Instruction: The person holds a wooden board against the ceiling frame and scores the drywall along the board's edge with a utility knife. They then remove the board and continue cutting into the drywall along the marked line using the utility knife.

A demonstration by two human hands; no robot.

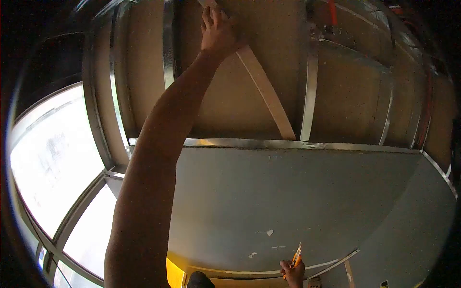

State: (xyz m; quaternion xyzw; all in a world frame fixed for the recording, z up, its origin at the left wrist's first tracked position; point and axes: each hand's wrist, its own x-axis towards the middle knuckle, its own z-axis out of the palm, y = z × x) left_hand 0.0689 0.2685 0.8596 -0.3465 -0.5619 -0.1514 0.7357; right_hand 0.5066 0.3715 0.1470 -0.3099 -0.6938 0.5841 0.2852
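Your left hand (pixel 221 36) reaches high over the brown boarding (pixel 235 108), its fingers (pixel 207 18) partly bent over the upper part of a long strip (pixel 266 93); whether they grip it or only press, you cannot tell from here. Well below and to the right of those fingers, your right hand (pixel 295 274) is closed around an orange tool (pixel 297 259), its tip pointing up.

The strip lies across the boarding, and its lower end reaches the metal rail (pixel 269 144), just beside the foot of a stud (pixel 309 86). Placing looks well along, but no fastening is visible, and with your hand on it the strip appears unfixed; whether anything is left to do to it, the view cannot settle.

Its long axis slants: one end points up and left, just past your left fingers, the other down and right, away from them, toward the rail.
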